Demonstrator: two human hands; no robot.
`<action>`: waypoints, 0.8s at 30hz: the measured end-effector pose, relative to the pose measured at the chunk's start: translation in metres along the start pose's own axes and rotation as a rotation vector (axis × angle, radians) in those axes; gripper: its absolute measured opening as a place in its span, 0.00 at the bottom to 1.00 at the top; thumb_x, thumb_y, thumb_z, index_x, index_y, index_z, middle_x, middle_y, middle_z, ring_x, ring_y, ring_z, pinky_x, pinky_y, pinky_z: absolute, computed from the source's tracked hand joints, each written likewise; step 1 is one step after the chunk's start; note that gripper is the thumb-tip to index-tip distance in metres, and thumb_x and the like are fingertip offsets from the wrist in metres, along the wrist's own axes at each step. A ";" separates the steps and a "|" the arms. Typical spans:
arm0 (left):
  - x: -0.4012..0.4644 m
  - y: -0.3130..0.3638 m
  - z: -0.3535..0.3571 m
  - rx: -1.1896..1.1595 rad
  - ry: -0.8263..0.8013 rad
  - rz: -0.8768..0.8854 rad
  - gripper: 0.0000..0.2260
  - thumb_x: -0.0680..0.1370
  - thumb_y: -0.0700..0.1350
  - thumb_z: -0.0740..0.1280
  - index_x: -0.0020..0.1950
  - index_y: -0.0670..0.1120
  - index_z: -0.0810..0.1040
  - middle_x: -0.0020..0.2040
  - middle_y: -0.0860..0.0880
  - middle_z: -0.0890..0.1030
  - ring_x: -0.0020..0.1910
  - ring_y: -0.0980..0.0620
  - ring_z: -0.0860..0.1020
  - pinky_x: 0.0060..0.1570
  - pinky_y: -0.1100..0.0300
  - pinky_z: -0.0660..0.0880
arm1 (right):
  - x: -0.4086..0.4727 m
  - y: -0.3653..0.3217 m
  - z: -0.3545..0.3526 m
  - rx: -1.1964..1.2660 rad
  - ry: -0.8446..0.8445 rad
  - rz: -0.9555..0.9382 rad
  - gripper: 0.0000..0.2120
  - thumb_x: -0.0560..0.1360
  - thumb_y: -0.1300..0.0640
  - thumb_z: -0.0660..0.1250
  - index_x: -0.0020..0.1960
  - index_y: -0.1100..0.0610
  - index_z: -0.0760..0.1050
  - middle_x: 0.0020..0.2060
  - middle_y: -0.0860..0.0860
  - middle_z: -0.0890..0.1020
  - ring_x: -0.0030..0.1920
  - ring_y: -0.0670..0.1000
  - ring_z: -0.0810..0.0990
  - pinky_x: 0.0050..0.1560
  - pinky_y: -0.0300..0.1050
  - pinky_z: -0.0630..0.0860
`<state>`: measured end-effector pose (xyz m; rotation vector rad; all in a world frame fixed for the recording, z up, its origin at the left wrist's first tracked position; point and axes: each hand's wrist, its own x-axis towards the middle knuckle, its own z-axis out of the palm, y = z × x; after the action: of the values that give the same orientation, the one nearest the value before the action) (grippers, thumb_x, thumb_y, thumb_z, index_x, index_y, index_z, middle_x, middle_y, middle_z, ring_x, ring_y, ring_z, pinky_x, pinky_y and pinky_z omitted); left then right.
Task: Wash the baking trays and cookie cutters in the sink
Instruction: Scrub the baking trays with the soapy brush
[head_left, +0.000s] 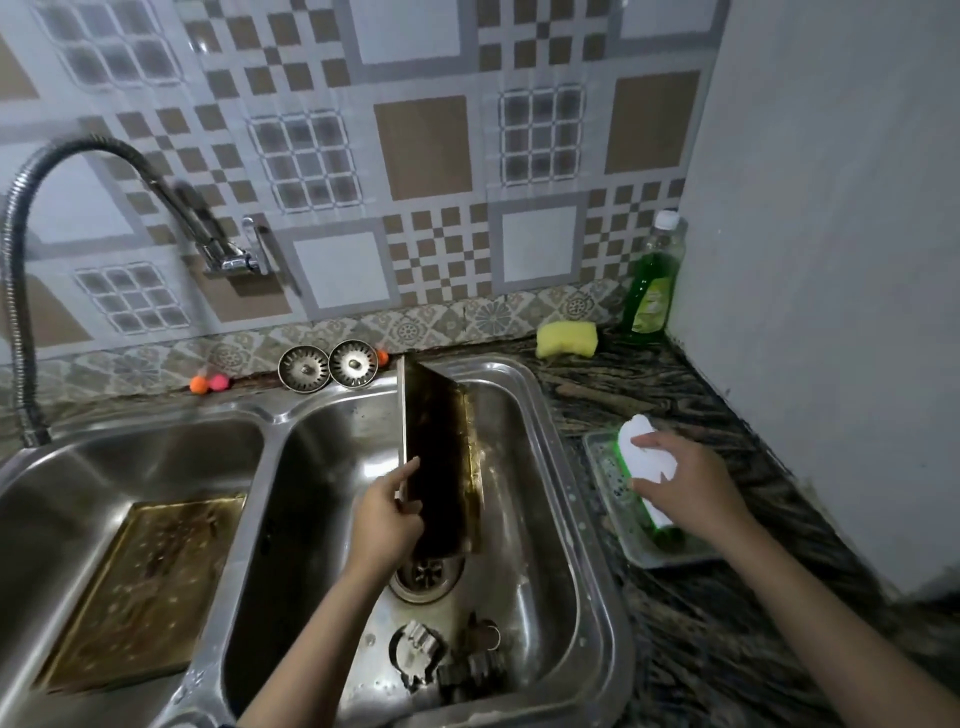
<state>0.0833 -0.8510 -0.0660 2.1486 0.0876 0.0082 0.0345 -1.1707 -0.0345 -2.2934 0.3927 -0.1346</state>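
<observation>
- The left hand (387, 519) grips a dark, greasy rectangular metal baking tray (439, 457), upright on edge in the right basin of the steel double sink (566, 431).
- The right hand (685, 486) curls around a white-and-green scrub sponge (647, 460) over a clear soap tray (670, 556).
- Metal cookie cutters (447, 660) lie at the basin's near end.
- A second stained tray (140, 592) lies in the left basin.

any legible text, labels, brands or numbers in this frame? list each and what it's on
None can be read.
Green dish soap bottle in the counter corner: has a yellow-green label, print too blurred to read.
White and green scrubber under the right hand: no print visible.
Baking tray held by the left hand: no markings visible.
</observation>
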 end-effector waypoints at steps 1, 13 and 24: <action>-0.001 0.002 -0.001 0.024 0.017 0.036 0.29 0.71 0.27 0.64 0.67 0.50 0.73 0.58 0.48 0.76 0.40 0.61 0.77 0.33 0.69 0.77 | -0.001 0.000 0.003 -0.029 -0.012 -0.005 0.24 0.71 0.61 0.73 0.65 0.51 0.75 0.65 0.55 0.76 0.59 0.56 0.76 0.47 0.40 0.71; -0.024 -0.004 -0.042 0.100 0.200 0.284 0.26 0.71 0.28 0.67 0.66 0.48 0.74 0.48 0.51 0.76 0.41 0.61 0.74 0.41 0.79 0.67 | -0.023 -0.035 0.002 0.054 0.182 -0.045 0.29 0.69 0.60 0.73 0.69 0.53 0.71 0.60 0.57 0.78 0.51 0.54 0.76 0.44 0.44 0.73; -0.042 0.001 -0.054 -0.422 0.178 0.165 0.22 0.76 0.28 0.58 0.59 0.53 0.76 0.59 0.53 0.78 0.59 0.62 0.75 0.59 0.68 0.71 | -0.068 -0.155 0.128 0.271 0.006 -0.376 0.27 0.66 0.53 0.73 0.65 0.48 0.74 0.55 0.47 0.81 0.52 0.48 0.79 0.48 0.37 0.76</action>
<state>0.0393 -0.8090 -0.0346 1.7241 0.0099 0.2897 0.0352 -0.9609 -0.0070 -2.0747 -0.0579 -0.3602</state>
